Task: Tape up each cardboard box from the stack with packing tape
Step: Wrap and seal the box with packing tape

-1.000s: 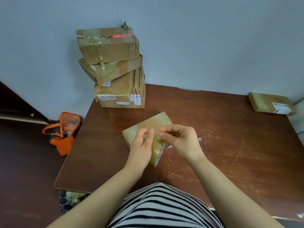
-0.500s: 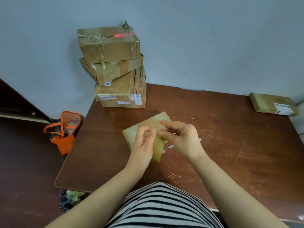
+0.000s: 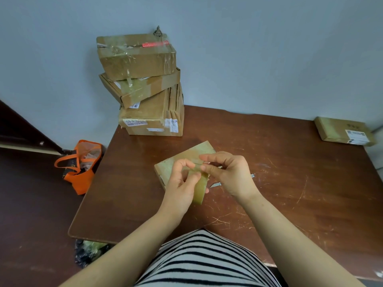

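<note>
Fingers (image 3: 210, 169) of a person's right hand (image 3: 232, 175) pinch the loose end of a yellowish roll of packing tape (image 3: 200, 193). The left hand (image 3: 180, 189) curls round the roll itself, thumb and forefinger bent together at its upper edge. Both hands work over a flat cardboard box (image 3: 192, 151), which lies askew near the middle of the scratched brown counter (image 3: 290, 183), its top glossy with tape. A small metal tool (image 3: 215, 184) shows on the counter from behind the right hand, though what it is cannot be told. At the counter's far left corner, against the pale wall, a stack of three cardboard boxes (image 3: 151, 119) stands unevenly. The middle one is tilted, and the top one (image 3: 136, 59) is crossed with clear tape and a red strip. A further flat box (image 3: 339, 131) with a white label lies well apart at the far right edge. On the floor to the left sits an orange bag (image 3: 79, 172). The person wears a black-and-white striped top (image 3: 205, 262).
</note>
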Available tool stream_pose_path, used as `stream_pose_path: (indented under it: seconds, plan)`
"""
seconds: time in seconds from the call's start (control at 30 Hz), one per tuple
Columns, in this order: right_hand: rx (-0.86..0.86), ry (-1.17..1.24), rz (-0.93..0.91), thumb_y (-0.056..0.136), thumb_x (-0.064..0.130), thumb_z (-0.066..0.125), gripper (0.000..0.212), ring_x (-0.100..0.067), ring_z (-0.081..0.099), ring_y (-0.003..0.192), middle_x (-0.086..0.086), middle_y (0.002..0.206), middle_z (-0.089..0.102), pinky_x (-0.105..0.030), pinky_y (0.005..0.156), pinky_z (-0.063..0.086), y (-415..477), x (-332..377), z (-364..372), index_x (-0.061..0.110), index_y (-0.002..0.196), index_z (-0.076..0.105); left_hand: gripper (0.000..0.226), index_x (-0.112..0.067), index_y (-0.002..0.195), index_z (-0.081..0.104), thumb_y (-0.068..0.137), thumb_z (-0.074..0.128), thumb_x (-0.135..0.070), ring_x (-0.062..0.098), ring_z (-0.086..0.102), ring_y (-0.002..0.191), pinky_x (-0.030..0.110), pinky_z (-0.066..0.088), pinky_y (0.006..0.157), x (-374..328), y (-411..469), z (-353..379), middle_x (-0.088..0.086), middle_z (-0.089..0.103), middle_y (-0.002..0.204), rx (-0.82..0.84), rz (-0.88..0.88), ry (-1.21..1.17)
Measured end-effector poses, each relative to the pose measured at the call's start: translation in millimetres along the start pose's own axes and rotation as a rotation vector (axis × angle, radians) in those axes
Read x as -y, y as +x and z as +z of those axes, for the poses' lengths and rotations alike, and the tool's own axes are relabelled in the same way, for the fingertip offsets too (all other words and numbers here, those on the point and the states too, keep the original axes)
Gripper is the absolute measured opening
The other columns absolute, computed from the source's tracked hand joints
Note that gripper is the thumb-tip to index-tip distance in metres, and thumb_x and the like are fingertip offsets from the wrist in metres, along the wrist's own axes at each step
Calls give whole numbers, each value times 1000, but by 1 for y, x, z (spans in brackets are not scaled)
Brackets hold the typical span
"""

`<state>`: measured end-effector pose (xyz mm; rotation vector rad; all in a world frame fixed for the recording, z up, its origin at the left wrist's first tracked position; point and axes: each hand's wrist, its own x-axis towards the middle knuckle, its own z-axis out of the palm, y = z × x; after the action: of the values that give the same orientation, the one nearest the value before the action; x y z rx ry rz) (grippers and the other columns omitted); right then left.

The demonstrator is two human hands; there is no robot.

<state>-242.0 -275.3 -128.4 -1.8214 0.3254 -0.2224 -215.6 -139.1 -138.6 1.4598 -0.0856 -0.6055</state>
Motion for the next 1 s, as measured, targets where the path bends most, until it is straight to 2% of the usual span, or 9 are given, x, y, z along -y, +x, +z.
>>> stream_pose_path:
  seconds: [0.2, 0.33, 0.43, 0.5, 0.6, 0.7, 0.77, 0.83, 1.0]
  plan:
    - [-28, -96, -15, 81, 1, 71, 17, 2, 59, 69, 10, 82, 63, -14, 65, 52, 2, -2, 3, 7, 96, 74, 11, -20, 94, 47, 97, 51, -10, 24, 70, 71, 38, 55, 70, 1, 0, 0, 9, 68, 94, -21, 20, 20]
    - [-64, -103, -92, 84, -2, 67, 13, 2, 58, 74, 7, 87, 59, -11, 61, 48, -2, -1, 6, 9, 87, 74, 5, -28, 96, 53, 93, 56, -27, 41, 65, 85, 51, 55, 81, 5, 2, 0, 16, 65, 98, -36, 68, 86]
    - [-104, -167, -189, 85, 2, 67, 14, 0, 50, 92, 13, 107, 48, -18, 70, 51, -3, -7, 11, 13, 83, 73, 10, -31, 101, 54, 94, 58, -26, 12, 67, 84, 28, 54, 79, 7, 2, 2, 3, 68, 98, -81, 61, 103]
    - [-94, -206, -197, 87, 5, 66, 12, 1, 48, 97, 18, 111, 43, -21, 74, 51, -2, -11, 12, 15, 83, 72, 24, -32, 108, 50, 94, 59, -14, 5, 67, 89, 24, 53, 80, 8, 2, 3, 5, 69, 107, -73, 42, 42]
    - [-22, -236, -146, 89, 7, 64, 6, 4, 52, 92, 16, 103, 49, -12, 77, 45, -3, -13, 9, 9, 87, 69, 59, -50, 120, 42, 88, 65, -6, 17, 67, 103, 38, 53, 88, 8, 1, -2, -1, 70, 111, -18, -2, -125]
    - [30, -269, -143, 89, 8, 64, 6, 2, 52, 84, 16, 96, 50, -9, 71, 42, -4, -12, 7, 6, 87, 69, 31, -48, 108, 62, 87, 67, -27, 17, 63, 107, 44, 52, 94, 8, 0, -4, -12, 68, 106, -9, 31, -13]
    - [38, -256, -118, 87, 12, 68, 7, -2, 53, 83, 15, 94, 52, -11, 70, 42, -6, -12, 8, 6, 87, 71, 10, -39, 88, 69, 88, 63, -31, 23, 64, 90, 47, 52, 83, 8, -1, -4, -10, 68, 86, -105, 39, -18]
    - [20, -210, -47, 81, 15, 74, 3, -3, 56, 83, 13, 91, 57, -15, 72, 45, -9, -13, 11, 12, 82, 74, 19, -31, 78, 71, 93, 60, -25, 22, 59, 77, 45, 51, 74, 12, -1, -6, -3, 66, 75, -178, 47, 0]
    - [-86, 213, 274, 70, 11, 82, 12, -7, 65, 68, 4, 71, 70, -17, 66, 52, -21, -21, 10, 14, 69, 70, 17, -19, 82, 68, 94, 59, -28, 16, 58, 77, 44, 51, 79, 23, -4, -2, 2, 65, 79, -184, 20, 142]
